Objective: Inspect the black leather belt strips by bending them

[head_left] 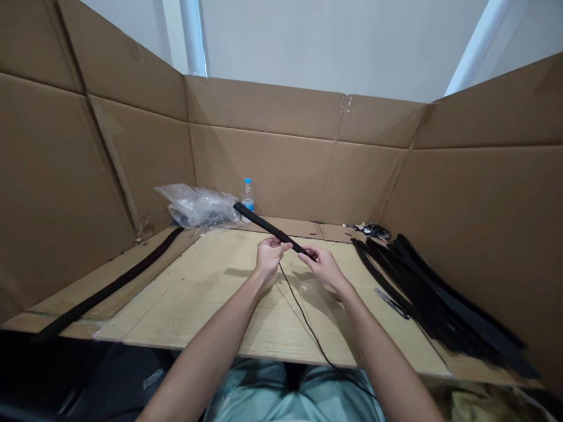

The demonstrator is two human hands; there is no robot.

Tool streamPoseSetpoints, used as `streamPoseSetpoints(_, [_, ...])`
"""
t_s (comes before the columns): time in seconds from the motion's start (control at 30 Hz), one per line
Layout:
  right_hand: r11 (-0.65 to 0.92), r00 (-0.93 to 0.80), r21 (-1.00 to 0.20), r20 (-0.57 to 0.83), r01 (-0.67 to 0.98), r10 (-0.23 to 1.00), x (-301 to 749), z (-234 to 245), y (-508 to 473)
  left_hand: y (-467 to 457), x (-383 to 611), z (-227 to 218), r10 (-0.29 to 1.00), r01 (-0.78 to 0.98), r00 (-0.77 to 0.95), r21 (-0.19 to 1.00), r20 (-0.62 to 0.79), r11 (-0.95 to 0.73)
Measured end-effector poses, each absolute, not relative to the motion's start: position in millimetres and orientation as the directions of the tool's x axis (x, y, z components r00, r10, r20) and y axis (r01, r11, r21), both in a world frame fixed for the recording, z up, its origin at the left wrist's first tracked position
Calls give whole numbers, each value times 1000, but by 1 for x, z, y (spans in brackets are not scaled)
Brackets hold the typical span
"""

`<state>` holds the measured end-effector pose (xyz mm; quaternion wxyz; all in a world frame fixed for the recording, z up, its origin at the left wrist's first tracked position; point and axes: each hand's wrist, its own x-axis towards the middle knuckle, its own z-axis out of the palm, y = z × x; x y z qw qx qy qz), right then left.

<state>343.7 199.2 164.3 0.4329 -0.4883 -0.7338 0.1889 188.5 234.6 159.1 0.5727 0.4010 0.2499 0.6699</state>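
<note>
Above the middle of the table, a long black strip (259, 221) is held at a slant, its far end up to the left. My left hand (269, 258) grips it near the middle, thumb on top. Around its lower right end, the fingers of my right hand (323, 265) are closed. From near my left hand a thin black cable (303, 313) hangs down over the table edge towards my lap. Whether the cable joins the strip is hidden by my fingers.
Cardboard walls (264, 158) enclose the table (189, 305). At the back stand a clear plastic bag (197, 205) and a water bottle (247, 193). Another black strip (114, 290) lies left. On the right are several black strips (440, 299), scissors (391, 303) and tangled cables (373, 231).
</note>
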Motion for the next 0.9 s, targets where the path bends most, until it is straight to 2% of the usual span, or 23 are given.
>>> streamPoseSetpoints(0.13, [400, -88, -768, 415, 500, 906, 340, 162, 199, 234, 190, 158, 971, -582, -36, 785, 237, -213])
streamPoseSetpoints(0.3, [303, -93, -909, 288, 287, 953, 339, 164, 196, 231, 190, 159, 975, -604, -30, 773, 221, -194])
streamPoseSetpoints(0.47, [325, -196, -922, 285, 211, 938, 342, 178, 194, 227, 190, 162, 970, -632, 61, 761, 235, -144])
streamPoseSetpoints(0.67, [236, -390, -969, 190, 72, 901, 332, 201, 209, 229, 188, 160, 973, -638, 73, 760, 220, -124])
streamPoseSetpoints(0.77, [235, -379, -971, 201, 45, 903, 323, 206, 220, 229, 187, 159, 968, -632, 94, 765, 233, -123])
streamPoseSetpoints(0.9, [287, -334, -952, 238, 106, 912, 315, 205, 226, 229, 187, 159, 965, -621, 94, 772, 244, -135])
